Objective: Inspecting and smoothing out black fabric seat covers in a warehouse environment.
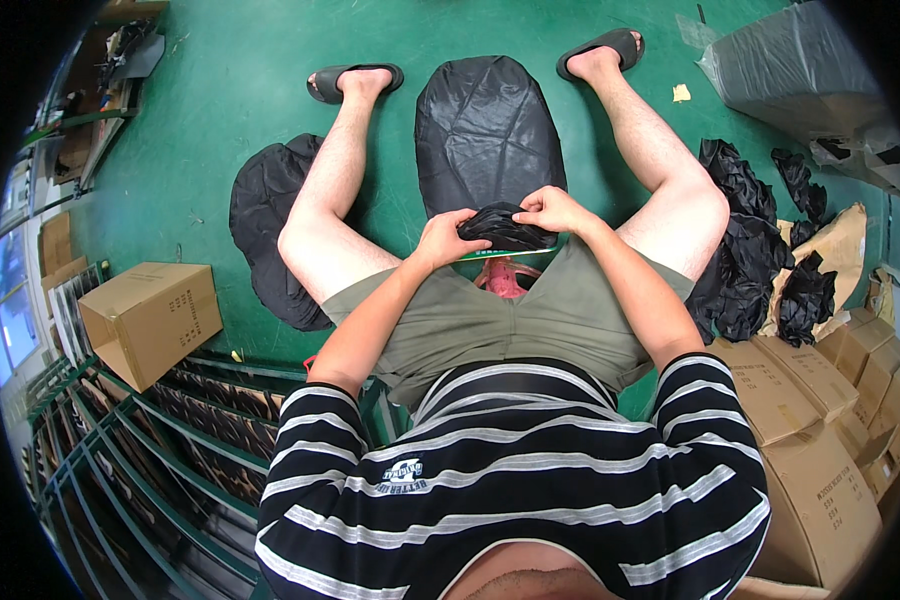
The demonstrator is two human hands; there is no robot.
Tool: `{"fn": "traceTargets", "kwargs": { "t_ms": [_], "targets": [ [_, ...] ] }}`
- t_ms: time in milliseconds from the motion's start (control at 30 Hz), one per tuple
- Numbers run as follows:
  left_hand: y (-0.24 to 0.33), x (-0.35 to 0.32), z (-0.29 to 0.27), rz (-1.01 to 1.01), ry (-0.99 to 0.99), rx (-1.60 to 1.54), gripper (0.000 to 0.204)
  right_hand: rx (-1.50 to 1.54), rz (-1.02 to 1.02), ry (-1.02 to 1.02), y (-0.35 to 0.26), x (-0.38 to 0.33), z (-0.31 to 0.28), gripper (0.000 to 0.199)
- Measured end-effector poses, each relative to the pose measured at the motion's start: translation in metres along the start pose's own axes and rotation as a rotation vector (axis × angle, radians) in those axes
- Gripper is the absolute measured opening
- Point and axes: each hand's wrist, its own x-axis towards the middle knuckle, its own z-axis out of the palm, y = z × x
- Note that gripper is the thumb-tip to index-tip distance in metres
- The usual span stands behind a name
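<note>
A large oval panel in a smooth, creased black cover [490, 125] lies between my legs, its rounded end away from me. At its near end, gathered black fabric [508, 228] is bunched in many folds. My left hand [448, 238] pinches the left side of these folds with thumb and fingers. From the right, my right hand [552, 210] grips the upper right part of the bunch, fingers bent together. Below the folds shows a thin pale and green edge, and under it a reddish thing [505, 278] that I cannot make out.
Another black covered piece [275, 230] lies on the green floor by my left leg. Crumpled black covers [750, 240] lie at the right on brown paper, beside cardboard boxes [820, 490]. A carton [152, 322] sits at the left above green metal racks [120, 480].
</note>
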Motion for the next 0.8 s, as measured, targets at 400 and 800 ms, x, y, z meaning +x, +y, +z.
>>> {"fn": "traceTargets", "kwargs": {
  "t_ms": [400, 800],
  "targets": [
    [0.005, -0.001, -0.001, 0.027, 0.027, 0.009, 0.048, 0.019, 0.000, 0.039, 0.007, 0.005, 0.003, 0.025],
    [0.000, 0.000, 0.001, 0.059, 0.001, 0.050, 0.037, 0.011, 0.111, 0.037, 0.005, 0.006, 0.001, 0.037]
  ]
}}
